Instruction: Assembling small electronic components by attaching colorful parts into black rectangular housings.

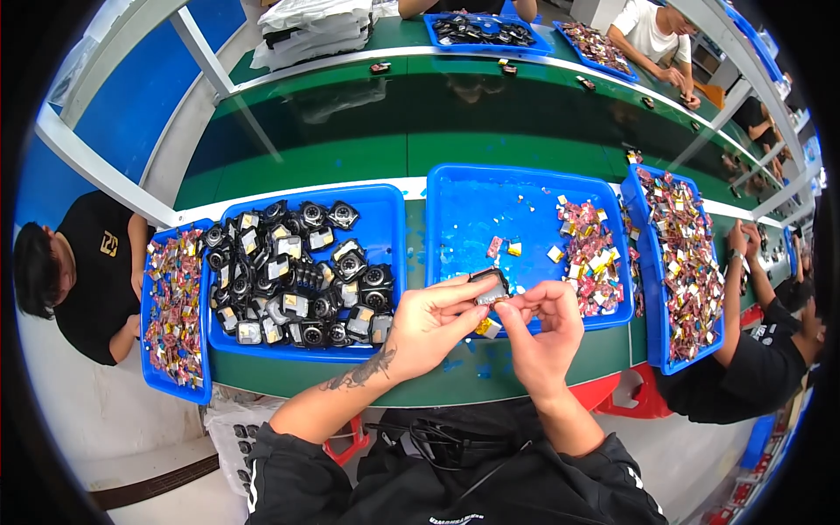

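My left hand (427, 322) grips a black smartwatch case (494, 289) with a grey inner face, held over the front edge of a blue tray (464, 175). The thumb and fingertips of my right hand (549, 339) are pinched at the case's right edge; whatever small part lies between them is hidden. Just below the case shows a yellow-and-white piece (488, 328), and I cannot tell whether it hangs from the case or lies in the tray. Small reddish circuit boards with yellow and white parts (591, 254) are heaped in the tray's right side.
Left of me, a blue tray (385, 219) holds many black watch cases (297, 271). Narrower trays of circuit boards stand at far left (175, 306) and right (678, 262). Beyond runs a green conveyor belt (350, 140) with scattered parts. Co-workers sit on both sides and across.
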A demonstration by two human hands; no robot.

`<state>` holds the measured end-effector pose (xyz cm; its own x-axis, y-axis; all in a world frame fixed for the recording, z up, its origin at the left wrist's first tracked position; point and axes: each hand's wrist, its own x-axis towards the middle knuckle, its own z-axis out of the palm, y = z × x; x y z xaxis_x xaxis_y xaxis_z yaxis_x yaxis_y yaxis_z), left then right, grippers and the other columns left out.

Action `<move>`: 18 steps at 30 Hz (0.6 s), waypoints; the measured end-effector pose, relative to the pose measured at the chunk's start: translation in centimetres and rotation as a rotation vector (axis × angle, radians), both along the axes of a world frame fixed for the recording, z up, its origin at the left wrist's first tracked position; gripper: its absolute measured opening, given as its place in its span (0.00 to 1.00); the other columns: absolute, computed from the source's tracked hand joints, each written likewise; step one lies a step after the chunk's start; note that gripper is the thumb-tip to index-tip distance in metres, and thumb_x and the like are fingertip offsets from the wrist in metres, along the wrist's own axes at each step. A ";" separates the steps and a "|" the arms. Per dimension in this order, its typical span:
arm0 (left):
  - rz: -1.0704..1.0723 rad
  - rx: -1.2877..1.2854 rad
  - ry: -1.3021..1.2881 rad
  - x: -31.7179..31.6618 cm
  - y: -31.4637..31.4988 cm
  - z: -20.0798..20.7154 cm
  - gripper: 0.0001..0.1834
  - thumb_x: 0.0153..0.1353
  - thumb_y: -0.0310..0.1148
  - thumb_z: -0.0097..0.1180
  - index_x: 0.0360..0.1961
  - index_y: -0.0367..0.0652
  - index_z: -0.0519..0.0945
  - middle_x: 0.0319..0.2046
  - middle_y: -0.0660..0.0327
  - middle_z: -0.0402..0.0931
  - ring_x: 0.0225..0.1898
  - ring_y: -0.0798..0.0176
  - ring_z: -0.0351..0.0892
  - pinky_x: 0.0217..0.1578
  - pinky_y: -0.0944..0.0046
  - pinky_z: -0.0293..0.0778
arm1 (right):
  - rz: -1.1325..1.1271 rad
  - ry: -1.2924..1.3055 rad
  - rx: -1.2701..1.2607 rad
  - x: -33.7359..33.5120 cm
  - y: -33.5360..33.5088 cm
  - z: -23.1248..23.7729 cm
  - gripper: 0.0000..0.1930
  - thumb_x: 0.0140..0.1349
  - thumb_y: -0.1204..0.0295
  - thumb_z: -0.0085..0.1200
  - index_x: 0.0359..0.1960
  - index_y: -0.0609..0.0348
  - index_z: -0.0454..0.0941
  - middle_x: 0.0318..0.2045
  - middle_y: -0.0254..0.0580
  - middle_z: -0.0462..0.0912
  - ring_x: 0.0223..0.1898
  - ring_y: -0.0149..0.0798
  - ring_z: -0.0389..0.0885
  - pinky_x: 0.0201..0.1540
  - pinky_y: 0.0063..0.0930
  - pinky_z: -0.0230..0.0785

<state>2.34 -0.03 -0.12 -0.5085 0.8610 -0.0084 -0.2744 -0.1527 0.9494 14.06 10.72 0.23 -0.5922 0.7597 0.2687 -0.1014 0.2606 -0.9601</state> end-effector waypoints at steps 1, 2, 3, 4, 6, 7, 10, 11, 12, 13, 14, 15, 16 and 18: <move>0.001 0.002 0.002 0.1 0.0 -0.1 0.20 0.61 0.15 0.54 0.56 0.33 0.75 0.57 0.51 0.72 0.53 0.62 0.77 0.54 0.67 0.75 | 0.001 0.002 0.002 0.0 -0.1 -0.2 0.14 0.54 0.83 0.64 0.35 0.62 0.70 0.28 0.37 0.82 0.28 0.21 0.73 0.31 0.15 0.65; 0.007 0.003 0.020 0.1 0.0 -0.4 0.21 0.61 0.15 0.54 0.56 0.33 0.75 0.57 0.51 0.72 0.53 0.63 0.77 0.53 0.67 0.75 | -0.021 0.034 0.031 0.0 -0.3 -0.5 0.14 0.54 0.83 0.64 0.35 0.62 0.69 0.28 0.37 0.82 0.27 0.21 0.72 0.31 0.15 0.65; 0.011 0.004 0.038 0.2 0.0 -0.5 0.21 0.61 0.15 0.54 0.56 0.33 0.75 0.57 0.51 0.72 0.52 0.63 0.77 0.52 0.68 0.75 | -0.045 0.066 0.061 0.0 -0.4 -0.7 0.14 0.54 0.84 0.64 0.34 0.61 0.69 0.28 0.38 0.82 0.27 0.21 0.72 0.31 0.16 0.65; 0.010 0.005 0.039 0.2 0.0 -0.4 0.21 0.61 0.15 0.54 0.56 0.33 0.75 0.57 0.51 0.72 0.52 0.63 0.77 0.52 0.68 0.75 | -0.046 0.066 0.062 -0.1 -0.4 -0.9 0.14 0.54 0.84 0.64 0.34 0.61 0.69 0.28 0.38 0.82 0.27 0.21 0.72 0.31 0.16 0.65; 0.003 0.019 0.019 0.3 0.0 -0.2 0.20 0.61 0.16 0.54 0.56 0.33 0.76 0.56 0.51 0.73 0.52 0.63 0.77 0.51 0.69 0.76 | -0.083 0.110 0.103 -0.2 -0.6 -1.2 0.14 0.53 0.84 0.64 0.33 0.61 0.69 0.27 0.38 0.82 0.27 0.22 0.72 0.30 0.17 0.65; 0.003 0.019 0.019 0.3 0.0 -0.2 0.20 0.61 0.16 0.54 0.56 0.33 0.76 0.56 0.51 0.73 0.52 0.63 0.77 0.51 0.69 0.76 | -0.083 0.111 0.103 -0.2 -0.6 -1.1 0.14 0.53 0.84 0.64 0.33 0.61 0.69 0.27 0.38 0.82 0.27 0.22 0.72 0.30 0.17 0.65; 0.040 0.043 0.001 0.4 0.0 -0.3 0.19 0.60 0.16 0.55 0.53 0.32 0.77 0.53 0.51 0.75 0.51 0.64 0.78 0.49 0.70 0.77 | -0.104 0.105 0.156 -0.2 -0.7 -1.1 0.14 0.53 0.84 0.64 0.33 0.60 0.68 0.26 0.37 0.82 0.26 0.23 0.72 0.31 0.16 0.65; 0.038 0.049 0.030 0.4 -0.2 -0.5 0.18 0.61 0.16 0.55 0.53 0.33 0.78 0.54 0.51 0.75 0.51 0.64 0.77 0.50 0.69 0.77 | -0.096 0.081 0.210 -0.1 -0.6 -1.2 0.14 0.53 0.84 0.64 0.34 0.60 0.69 0.28 0.38 0.81 0.27 0.23 0.72 0.30 0.17 0.66; 0.038 0.056 0.057 0.3 -0.2 -0.7 0.17 0.62 0.17 0.55 0.53 0.34 0.79 0.55 0.50 0.74 0.51 0.63 0.77 0.51 0.68 0.76 | -0.085 0.056 0.265 -0.1 -0.5 -1.3 0.15 0.53 0.84 0.64 0.35 0.60 0.69 0.29 0.38 0.81 0.28 0.24 0.73 0.30 0.18 0.66; 0.040 0.056 0.055 0.3 -0.3 -0.8 0.17 0.62 0.17 0.55 0.53 0.34 0.79 0.55 0.50 0.74 0.51 0.63 0.77 0.51 0.68 0.76 | -0.083 0.054 0.265 -0.1 -0.5 -1.0 0.15 0.53 0.84 0.64 0.35 0.60 0.69 0.29 0.38 0.81 0.28 0.24 0.73 0.30 0.18 0.66; 0.032 0.100 0.035 0.2 -0.3 -0.9 0.16 0.62 0.17 0.55 0.51 0.34 0.79 0.54 0.50 0.75 0.51 0.63 0.77 0.51 0.69 0.76 | -0.086 -0.005 0.221 -0.2 -0.5 -0.4 0.15 0.53 0.84 0.64 0.37 0.61 0.69 0.32 0.38 0.80 0.30 0.25 0.73 0.30 0.17 0.68; 0.023 0.145 0.015 0.1 -0.2 -1.0 0.15 0.62 0.17 0.55 0.50 0.34 0.80 0.54 0.51 0.75 0.51 0.63 0.77 0.50 0.69 0.77 | -0.091 -0.064 0.179 -0.3 -0.5 0.1 0.16 0.53 0.84 0.64 0.39 0.62 0.70 0.34 0.39 0.79 0.31 0.25 0.74 0.30 0.17 0.70; 0.025 0.147 0.014 -0.1 -0.3 -0.8 0.15 0.62 0.17 0.55 0.50 0.34 0.80 0.54 0.51 0.75 0.51 0.63 0.77 0.50 0.69 0.77 | -0.088 -0.066 0.181 -0.3 -0.4 0.4 0.16 0.53 0.84 0.64 0.39 0.62 0.70 0.34 0.39 0.79 0.31 0.25 0.74 0.30 0.17 0.70; -0.038 0.030 0.088 -0.3 -0.5 -0.2 0.16 0.61 0.16 0.54 0.51 0.33 0.79 0.51 0.49 0.78 0.49 0.65 0.78 0.49 0.68 0.78 | 0.078 -0.005 -0.185 -0.1 -0.1 0.7 0.18 0.54 0.84 0.62 0.44 0.63 0.69 0.37 0.38 0.76 0.35 0.25 0.76 0.32 0.16 0.73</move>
<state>2.06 -0.54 -0.30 -0.4734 0.8788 0.0609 -0.1966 -0.1728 0.9651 13.94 10.61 0.89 -0.6523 0.7476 0.1252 -0.1090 0.0709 -0.9915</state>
